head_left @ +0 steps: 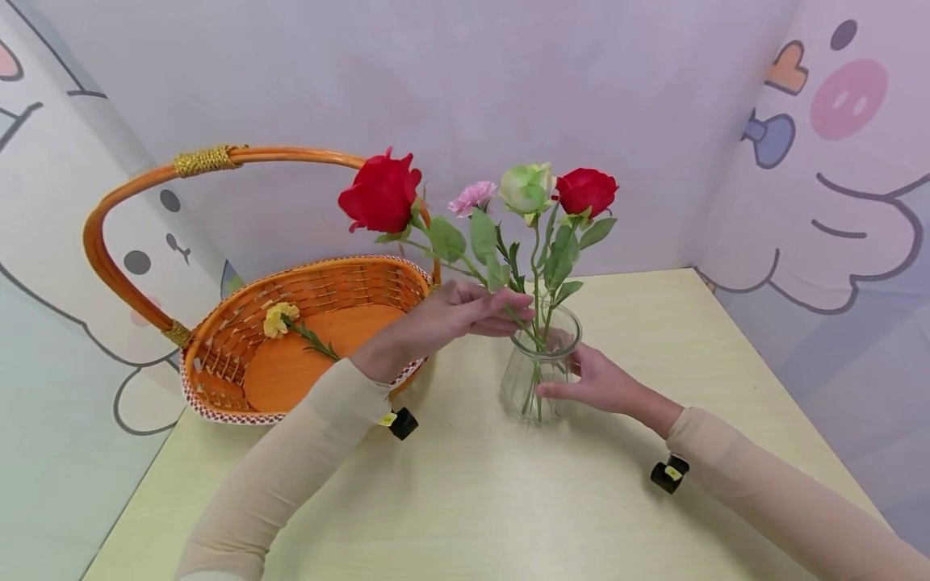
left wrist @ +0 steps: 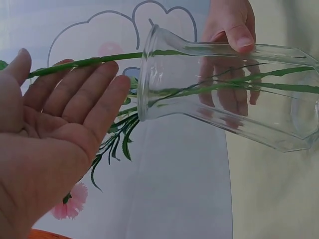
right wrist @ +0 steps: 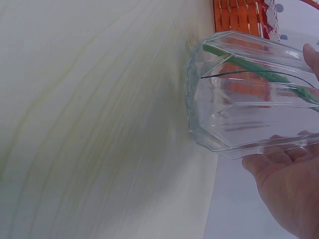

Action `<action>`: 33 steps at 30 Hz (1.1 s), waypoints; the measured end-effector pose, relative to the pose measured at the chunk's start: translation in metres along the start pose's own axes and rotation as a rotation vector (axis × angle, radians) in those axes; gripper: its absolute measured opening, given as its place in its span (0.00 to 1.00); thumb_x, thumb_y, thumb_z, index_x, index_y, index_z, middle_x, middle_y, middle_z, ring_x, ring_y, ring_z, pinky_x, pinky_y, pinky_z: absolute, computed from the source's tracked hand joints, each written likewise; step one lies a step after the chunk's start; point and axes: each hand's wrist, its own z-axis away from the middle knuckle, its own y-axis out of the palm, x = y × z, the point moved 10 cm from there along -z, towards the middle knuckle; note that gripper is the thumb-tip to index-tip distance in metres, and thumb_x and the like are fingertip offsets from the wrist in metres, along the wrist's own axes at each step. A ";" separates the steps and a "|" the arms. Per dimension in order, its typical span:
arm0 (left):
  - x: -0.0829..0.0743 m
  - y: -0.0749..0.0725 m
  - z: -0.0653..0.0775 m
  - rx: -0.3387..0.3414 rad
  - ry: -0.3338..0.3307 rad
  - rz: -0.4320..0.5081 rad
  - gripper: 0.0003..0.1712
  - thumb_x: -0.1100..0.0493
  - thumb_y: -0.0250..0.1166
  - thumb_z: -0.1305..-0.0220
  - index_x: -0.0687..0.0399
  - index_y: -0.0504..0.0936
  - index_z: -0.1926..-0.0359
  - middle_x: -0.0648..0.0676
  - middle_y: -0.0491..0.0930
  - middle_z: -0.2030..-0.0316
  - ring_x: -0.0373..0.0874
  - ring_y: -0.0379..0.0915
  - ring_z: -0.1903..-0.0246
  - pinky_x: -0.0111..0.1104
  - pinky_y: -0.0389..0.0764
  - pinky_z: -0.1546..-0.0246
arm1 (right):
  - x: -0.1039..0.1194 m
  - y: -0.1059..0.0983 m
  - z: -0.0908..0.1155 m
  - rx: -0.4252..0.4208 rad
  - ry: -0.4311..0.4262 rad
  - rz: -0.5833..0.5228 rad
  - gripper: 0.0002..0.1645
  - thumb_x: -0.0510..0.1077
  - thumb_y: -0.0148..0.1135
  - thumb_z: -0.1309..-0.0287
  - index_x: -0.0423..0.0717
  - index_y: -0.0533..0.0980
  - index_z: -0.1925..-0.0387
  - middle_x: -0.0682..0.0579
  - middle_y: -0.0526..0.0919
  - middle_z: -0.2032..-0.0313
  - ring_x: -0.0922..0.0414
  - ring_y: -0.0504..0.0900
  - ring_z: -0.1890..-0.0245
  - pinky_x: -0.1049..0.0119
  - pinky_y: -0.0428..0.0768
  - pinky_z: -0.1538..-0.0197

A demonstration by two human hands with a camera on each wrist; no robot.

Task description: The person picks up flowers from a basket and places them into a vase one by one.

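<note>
My right hand [head_left: 603,383] holds the clear glass vase [head_left: 512,391] from its right side, fingers round the back and thumb in front. My left hand [left wrist: 70,114] is at the vase mouth with its fingers extended, and a green rose stem [left wrist: 94,60] lies across them. That stem belongs to the red rose [head_left: 381,194] leaning left, and its lower end is inside the glass. A pink carnation [head_left: 474,198], a pale green rose [head_left: 526,190] and a second red rose [head_left: 585,191] also stand in the vase.
An orange wicker basket [head_left: 305,403] with a tall arched handle [head_left: 291,155] stands on the left of the pale wooden table [head_left: 472,500]. One yellow carnation [head_left: 279,319] lies inside it. Cloth printed with cartoon animals [head_left: 848,103] encloses the back and sides.
</note>
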 end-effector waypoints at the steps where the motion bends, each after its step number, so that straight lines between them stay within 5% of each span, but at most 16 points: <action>1: -0.002 0.001 -0.001 -0.001 0.023 0.001 0.35 0.42 0.60 0.29 0.71 0.78 0.39 0.67 0.80 0.42 0.56 0.79 0.42 0.43 0.78 0.40 | 0.000 0.000 0.000 -0.001 -0.002 0.004 0.56 0.53 0.76 0.43 0.50 0.55 0.21 0.45 0.65 0.27 0.43 0.65 0.28 0.40 0.65 0.30; 7: -0.007 -0.001 -0.010 -0.054 0.085 0.009 0.23 0.54 0.56 0.22 0.75 0.82 0.53 0.65 0.76 0.37 0.52 0.78 0.40 0.44 0.79 0.40 | 0.001 0.000 0.000 0.002 -0.001 -0.003 0.56 0.54 0.76 0.43 0.50 0.55 0.21 0.46 0.64 0.26 0.44 0.64 0.28 0.39 0.65 0.30; 12: 0.005 -0.010 -0.015 -0.148 -0.022 -0.015 0.19 0.56 0.57 0.22 0.66 0.82 0.42 0.60 0.82 0.43 0.50 0.82 0.46 0.42 0.83 0.47 | 0.001 -0.001 0.000 -0.002 0.000 0.001 0.56 0.54 0.76 0.43 0.50 0.55 0.22 0.47 0.65 0.27 0.44 0.65 0.28 0.38 0.65 0.31; 18: 0.020 -0.008 -0.013 -0.149 -0.179 -0.016 0.22 0.56 0.59 0.23 0.68 0.78 0.38 0.64 0.82 0.44 0.49 0.84 0.48 0.42 0.83 0.46 | 0.001 -0.001 0.000 -0.004 0.014 0.010 0.56 0.54 0.76 0.43 0.49 0.55 0.22 0.45 0.65 0.27 0.43 0.65 0.28 0.37 0.66 0.31; 33: 0.023 -0.012 -0.011 -0.180 -0.267 -0.027 0.23 0.64 0.60 0.26 0.65 0.74 0.33 0.66 0.78 0.41 0.52 0.81 0.47 0.46 0.85 0.50 | 0.001 0.001 0.001 0.003 -0.005 -0.016 0.54 0.53 0.76 0.42 0.53 0.56 0.22 0.49 0.67 0.28 0.47 0.66 0.29 0.39 0.66 0.31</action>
